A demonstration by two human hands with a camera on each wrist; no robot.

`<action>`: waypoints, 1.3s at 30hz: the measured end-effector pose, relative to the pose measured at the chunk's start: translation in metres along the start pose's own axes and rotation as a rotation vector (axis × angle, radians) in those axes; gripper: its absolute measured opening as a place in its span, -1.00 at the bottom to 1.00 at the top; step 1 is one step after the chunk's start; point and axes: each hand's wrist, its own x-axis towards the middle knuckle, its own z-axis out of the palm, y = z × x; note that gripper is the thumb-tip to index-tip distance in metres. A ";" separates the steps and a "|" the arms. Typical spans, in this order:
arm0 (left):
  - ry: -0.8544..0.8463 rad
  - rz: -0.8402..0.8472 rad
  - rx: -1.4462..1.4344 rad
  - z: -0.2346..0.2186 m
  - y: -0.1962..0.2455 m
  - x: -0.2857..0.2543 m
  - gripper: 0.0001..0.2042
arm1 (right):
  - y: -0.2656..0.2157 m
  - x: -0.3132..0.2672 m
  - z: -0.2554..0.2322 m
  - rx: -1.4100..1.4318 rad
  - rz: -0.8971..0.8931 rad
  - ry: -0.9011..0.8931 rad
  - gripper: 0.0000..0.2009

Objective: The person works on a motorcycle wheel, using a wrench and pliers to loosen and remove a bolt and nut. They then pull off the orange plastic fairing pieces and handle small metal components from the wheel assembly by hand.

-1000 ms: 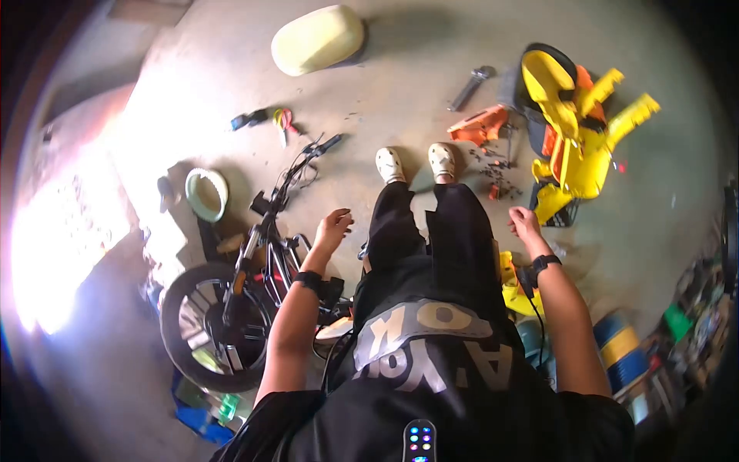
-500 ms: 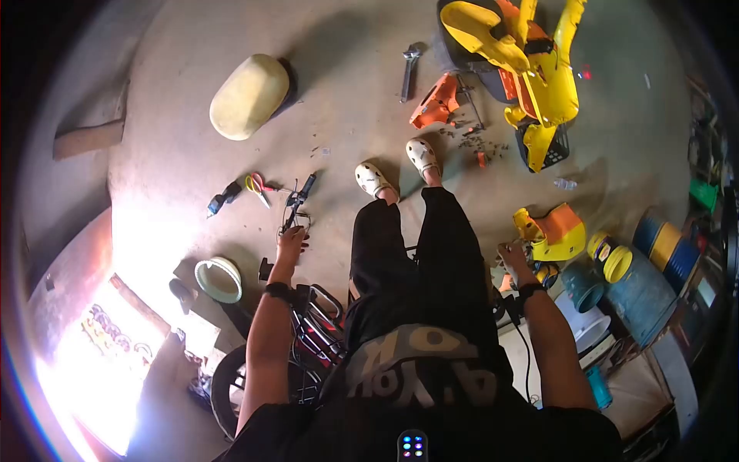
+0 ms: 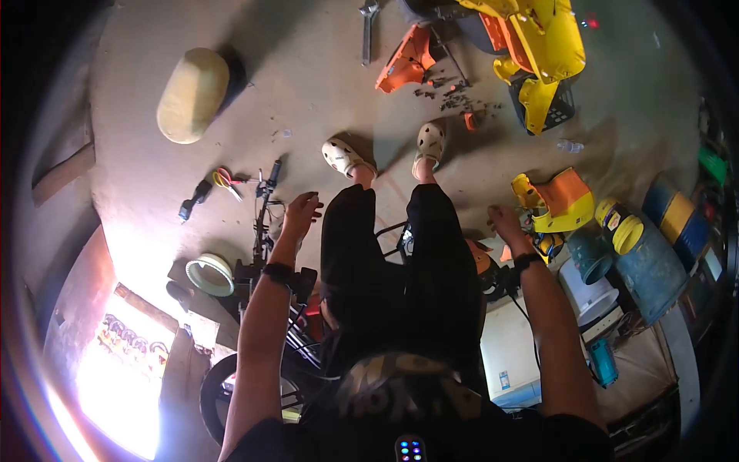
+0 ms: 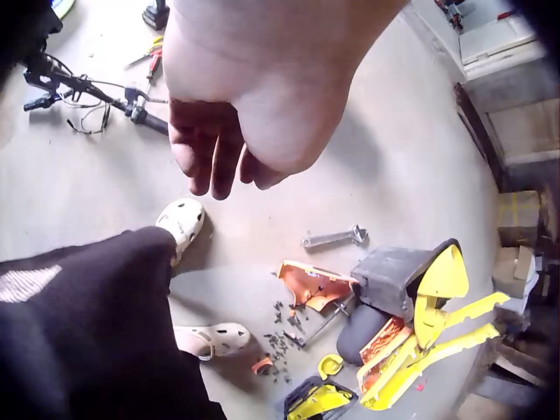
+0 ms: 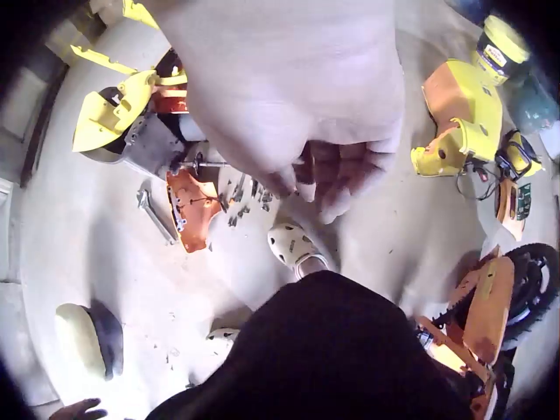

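Note:
My left hand (image 3: 302, 213) hangs in the air, fingers loosely bent, with nothing in it. Closest to it is the handlebar (image 3: 269, 185) of a stripped two-wheeler, whose frame and wheel (image 3: 219, 393) lie beside and behind my left leg. On the other side my right hand (image 3: 506, 222) also hangs loosely curled and holds nothing. A yellow and orange body panel (image 3: 566, 202) lies on the floor just beyond that hand. The right wrist view shows those bent fingers (image 5: 337, 188) above the floor, near a cream clog (image 5: 293, 245).
Ahead lie an orange panel (image 3: 406, 61), scattered screws (image 3: 462, 100), an adjustable wrench (image 3: 368, 35) and a heap of yellow panels (image 3: 558, 46). Scissors (image 3: 225, 181), a cordless drill (image 3: 194, 202) and a cream seat (image 3: 192, 96) are to the left. Buckets and a blue drum (image 3: 654, 269) stand right.
The feet have stepped and the view has turned and shifted, so the yellow heap moves up and buckets show at right. Both hands stay without anything in them.

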 end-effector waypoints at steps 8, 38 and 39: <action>-0.051 -0.060 -0.048 0.163 0.010 0.077 -0.66 | -0.008 0.188 0.029 -0.057 -0.083 -0.003 -0.70; -0.446 -0.269 0.083 0.272 -0.012 0.147 -0.65 | -0.020 0.482 0.156 0.109 0.064 0.379 -0.52; -0.453 -0.274 0.097 0.272 -0.005 0.147 -0.65 | -0.033 0.475 0.161 0.109 0.063 0.378 -0.52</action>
